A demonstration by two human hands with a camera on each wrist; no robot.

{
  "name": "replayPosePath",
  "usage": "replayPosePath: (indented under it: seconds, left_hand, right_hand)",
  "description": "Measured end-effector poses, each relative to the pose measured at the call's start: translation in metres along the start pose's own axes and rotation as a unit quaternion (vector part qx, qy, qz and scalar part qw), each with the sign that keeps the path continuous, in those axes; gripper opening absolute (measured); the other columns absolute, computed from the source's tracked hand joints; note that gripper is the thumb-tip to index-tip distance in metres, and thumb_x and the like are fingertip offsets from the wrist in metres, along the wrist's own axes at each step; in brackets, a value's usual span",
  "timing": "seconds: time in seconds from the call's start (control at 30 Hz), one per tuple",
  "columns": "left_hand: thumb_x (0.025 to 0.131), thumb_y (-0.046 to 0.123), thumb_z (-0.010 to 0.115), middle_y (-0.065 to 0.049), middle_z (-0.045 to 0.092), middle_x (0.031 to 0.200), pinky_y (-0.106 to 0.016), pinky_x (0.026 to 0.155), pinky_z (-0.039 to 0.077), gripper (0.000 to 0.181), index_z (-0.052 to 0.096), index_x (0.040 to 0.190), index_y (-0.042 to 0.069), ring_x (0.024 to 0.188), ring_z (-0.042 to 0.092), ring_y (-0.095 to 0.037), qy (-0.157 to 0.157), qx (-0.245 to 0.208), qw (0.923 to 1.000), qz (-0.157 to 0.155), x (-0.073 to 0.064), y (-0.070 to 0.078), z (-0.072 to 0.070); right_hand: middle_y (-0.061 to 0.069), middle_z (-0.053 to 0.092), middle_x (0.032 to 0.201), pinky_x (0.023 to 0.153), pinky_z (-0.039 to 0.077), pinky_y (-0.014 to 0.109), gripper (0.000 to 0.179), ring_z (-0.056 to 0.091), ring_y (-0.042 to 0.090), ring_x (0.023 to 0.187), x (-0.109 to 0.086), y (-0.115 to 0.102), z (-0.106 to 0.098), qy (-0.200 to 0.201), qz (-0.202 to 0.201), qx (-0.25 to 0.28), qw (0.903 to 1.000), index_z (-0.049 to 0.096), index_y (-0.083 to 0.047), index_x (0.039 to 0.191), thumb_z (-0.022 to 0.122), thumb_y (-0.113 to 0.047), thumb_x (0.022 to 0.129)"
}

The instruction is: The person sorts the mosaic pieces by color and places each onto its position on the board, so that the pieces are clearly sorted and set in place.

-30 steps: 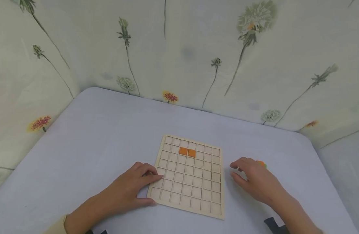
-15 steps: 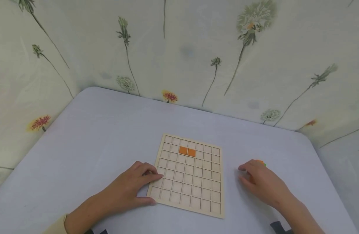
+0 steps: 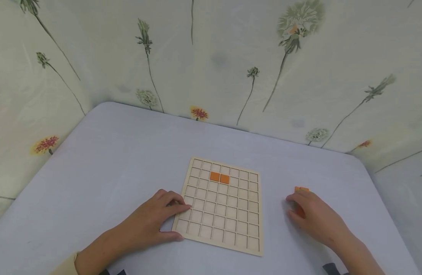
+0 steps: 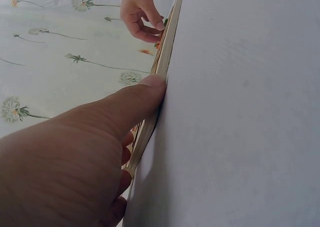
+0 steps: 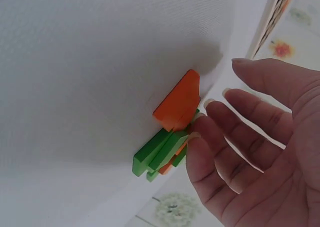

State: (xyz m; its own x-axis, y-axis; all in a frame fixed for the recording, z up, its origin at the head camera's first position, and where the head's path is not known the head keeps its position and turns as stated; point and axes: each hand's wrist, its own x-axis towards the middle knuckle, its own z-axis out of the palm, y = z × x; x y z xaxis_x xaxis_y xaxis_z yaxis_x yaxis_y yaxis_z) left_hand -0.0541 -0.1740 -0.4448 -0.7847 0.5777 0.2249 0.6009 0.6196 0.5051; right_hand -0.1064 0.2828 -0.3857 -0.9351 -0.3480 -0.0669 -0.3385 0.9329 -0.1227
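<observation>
A pale wooden grid board [image 3: 235,217] lies mid-table, two orange square tiles [image 3: 219,177] set side by side in its second row from the far edge. My left hand [image 3: 152,217] holds the board's near left corner, thumb along its edge and fingertips over the rim. To the right of the board, my right hand [image 3: 315,217] hovers with fingers loosely bent. In the right wrist view, an orange piece [image 5: 179,101] and several green pieces [image 5: 160,149] lie by its fingertips, with nothing pinched. The hand partly hides this pile in the head view.
A white-covered table [image 3: 128,152] carries everything. Behind it hangs a pale cloth backdrop [image 3: 218,84] printed with dandelions. Dark straps [image 3: 329,268] show near the wrists.
My right hand has moved right, away from the board and over the pile of pieces. The left hand and the two tiles on the board have kept their places.
</observation>
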Motion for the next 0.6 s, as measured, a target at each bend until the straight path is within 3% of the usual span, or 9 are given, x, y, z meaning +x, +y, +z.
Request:
replayPosePath:
  seconds: [0.43, 0.6]
  left_hand:
    - [0.086, 0.049, 0.084, 0.012, 0.050, 0.137, -0.033, 0.105, 0.046, 0.069, 0.064, 0.145, 0.021, 0.124, 0.044, -0.009, 0.001, -0.002, 1.0000, 0.002, 0.000, -0.001, 0.000]
    - [0.086, 0.049, 0.084, 0.012, 0.050, 0.137, -0.032, 0.104, 0.047, 0.068, 0.064, 0.145, 0.020, 0.125, 0.044, -0.009, 0.002, -0.002, 1.0000, 0.004, 0.000, -0.001, -0.001]
  right_hand:
    - [0.020, 0.067, 0.125, 0.095, 0.051, 0.060, 0.036, 0.062, 0.042, 0.114, -0.003, 0.010, -0.002, 0.004, 0.004, -0.009, 0.9999, 0.073, -0.002, 0.118, 0.083, -0.016, 0.086]
    - [0.012, 0.068, 0.113, 0.089, 0.053, 0.055, 0.032, 0.065, 0.033, 0.103, -0.007, 0.016, -0.002, 0.010, -0.008, -0.008, 0.9999, 0.074, -0.004, 0.114, 0.083, -0.015, 0.086]
